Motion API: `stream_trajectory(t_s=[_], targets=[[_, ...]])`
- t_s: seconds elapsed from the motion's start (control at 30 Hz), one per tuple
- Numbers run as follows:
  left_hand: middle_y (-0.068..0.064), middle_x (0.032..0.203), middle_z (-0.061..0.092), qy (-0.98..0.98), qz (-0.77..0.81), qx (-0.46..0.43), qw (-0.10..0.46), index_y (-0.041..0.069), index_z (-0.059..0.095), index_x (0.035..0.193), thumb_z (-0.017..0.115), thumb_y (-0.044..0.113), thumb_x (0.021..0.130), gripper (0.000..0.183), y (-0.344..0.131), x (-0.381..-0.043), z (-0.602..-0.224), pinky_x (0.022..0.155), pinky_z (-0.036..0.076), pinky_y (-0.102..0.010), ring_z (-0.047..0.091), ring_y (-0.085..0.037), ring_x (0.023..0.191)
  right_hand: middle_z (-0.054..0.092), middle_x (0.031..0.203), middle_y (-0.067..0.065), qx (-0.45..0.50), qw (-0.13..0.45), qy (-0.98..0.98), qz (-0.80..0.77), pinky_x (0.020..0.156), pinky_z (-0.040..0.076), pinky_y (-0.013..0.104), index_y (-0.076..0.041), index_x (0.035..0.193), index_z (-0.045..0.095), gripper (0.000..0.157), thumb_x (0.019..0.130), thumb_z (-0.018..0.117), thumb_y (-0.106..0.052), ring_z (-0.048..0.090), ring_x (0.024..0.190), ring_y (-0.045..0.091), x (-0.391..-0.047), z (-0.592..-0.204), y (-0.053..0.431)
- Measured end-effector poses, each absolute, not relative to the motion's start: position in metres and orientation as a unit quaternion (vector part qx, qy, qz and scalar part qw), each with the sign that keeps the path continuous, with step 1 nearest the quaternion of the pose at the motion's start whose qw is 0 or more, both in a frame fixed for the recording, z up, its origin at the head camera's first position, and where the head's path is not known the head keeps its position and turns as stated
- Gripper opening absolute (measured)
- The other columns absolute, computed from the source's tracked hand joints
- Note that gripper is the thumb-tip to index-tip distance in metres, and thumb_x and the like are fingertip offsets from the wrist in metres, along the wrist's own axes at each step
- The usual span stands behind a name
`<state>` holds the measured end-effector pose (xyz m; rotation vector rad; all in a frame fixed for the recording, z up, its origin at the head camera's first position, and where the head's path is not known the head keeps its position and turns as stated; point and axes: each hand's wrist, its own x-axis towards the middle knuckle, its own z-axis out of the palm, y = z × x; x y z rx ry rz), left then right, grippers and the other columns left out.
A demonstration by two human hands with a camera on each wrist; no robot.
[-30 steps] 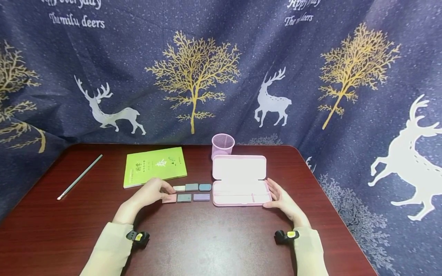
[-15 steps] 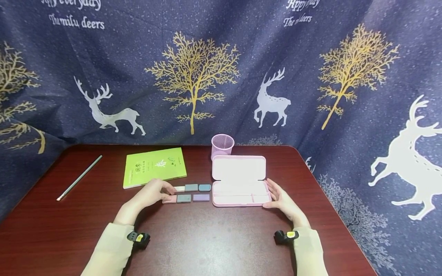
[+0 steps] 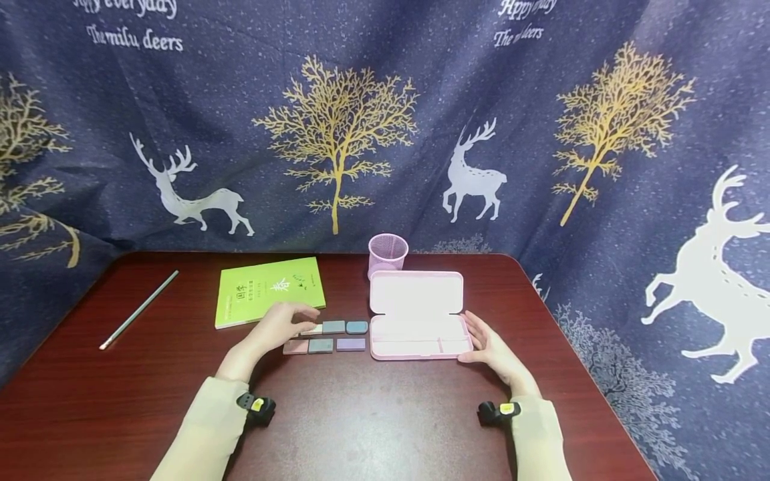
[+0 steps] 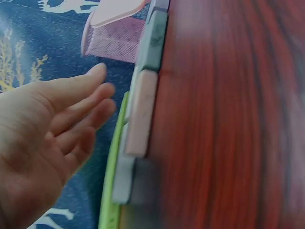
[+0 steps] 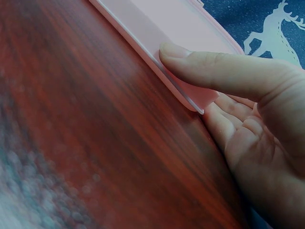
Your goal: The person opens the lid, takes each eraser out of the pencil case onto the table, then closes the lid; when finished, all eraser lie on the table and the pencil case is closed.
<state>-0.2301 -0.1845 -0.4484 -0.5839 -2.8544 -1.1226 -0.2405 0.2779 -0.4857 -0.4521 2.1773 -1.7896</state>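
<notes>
My left hand (image 3: 283, 325), fingers loosely bent and holding nothing, hovers over the left end of two rows of small block-shaped erasers. In the front row are a pink eraser (image 3: 295, 347), a teal eraser (image 3: 321, 345) and a purple eraser (image 3: 351, 345). Behind them lie a white eraser (image 3: 314, 329), partly covered by the fingers, a grey-green eraser (image 3: 333, 327) and a blue eraser (image 3: 357, 327). A grey eraser (image 4: 124, 179) shows in the left wrist view. My right hand (image 3: 490, 344) holds the right end of the pink pencil case (image 3: 416, 292), thumb on its front rim; its lid is raised.
A green book (image 3: 271, 287) lies behind the erasers, and a pencil (image 3: 140, 308) at the far left. The pink mesh pen holder (image 3: 388, 250) stands behind the pencil case. A printed curtain (image 3: 385, 133) hangs at the table's back edge.
My left hand has lifted off the pink eraser and shifted slightly right and away, toward the white eraser. The right hand and the pencil case have not moved.
</notes>
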Motion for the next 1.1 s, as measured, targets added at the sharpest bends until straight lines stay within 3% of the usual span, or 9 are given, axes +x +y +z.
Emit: stream_trajectory(t_s=[0.23,0.43,0.73,1.1], targets=[[-0.015,0.107,0.073,-0.903,-0.398,-0.150,0.055,-0.001,0.063,0.125,0.066,0.009,0.092,0.035,-0.160,-0.245,-0.453,0.089,0.054,-0.048,0.067,-0.033,0.102,0.013,0.160,0.027,-0.156,0.144,0.757,-0.618,0.101,0.032,0.004,0.004,0.154,0.010,0.101,0.077,0.075,0.006,0.009,0.149,0.040,-0.240,-0.486,0.278],[-0.019,0.121,0.067,-0.894,-0.419,-0.143,0.073,-0.002,0.056,0.133,0.066,0.009,0.092,0.044,-0.135,-0.259,-0.456,0.085,0.056,-0.044,0.068,-0.031,0.100,0.013,0.160,0.028,-0.154,0.143,0.754,-0.622,0.101,0.032,0.004,0.004,0.154,0.010,0.101,0.076,0.075,0.007,0.009,0.148,0.040,-0.240,-0.486,0.279],[-0.026,0.132,0.059,-0.867,-0.472,-0.153,0.057,-0.008,0.044,0.140,0.064,0.006,0.092,0.054,-0.104,-0.273,-0.452,0.099,0.050,-0.047,0.062,-0.037,0.115,0.013,0.160,0.027,-0.153,0.145,0.753,-0.623,0.101,0.032,0.004,0.004,0.154,0.010,0.102,0.076,0.075,0.007,0.008,0.149,0.040,-0.240,-0.486,0.278],[-0.026,0.132,0.058,-0.848,-0.508,-0.149,0.031,-0.011,0.040,0.141,0.063,0.005,0.092,0.056,-0.081,-0.281,-0.455,0.098,0.051,-0.043,0.061,-0.037,0.117,0.013,0.160,0.028,-0.155,0.145,0.749,-0.628,0.101,0.033,0.004,0.004,0.154,0.010,0.103,0.075,0.076,0.007,0.009,0.148,0.040,-0.240,-0.484,0.276]])
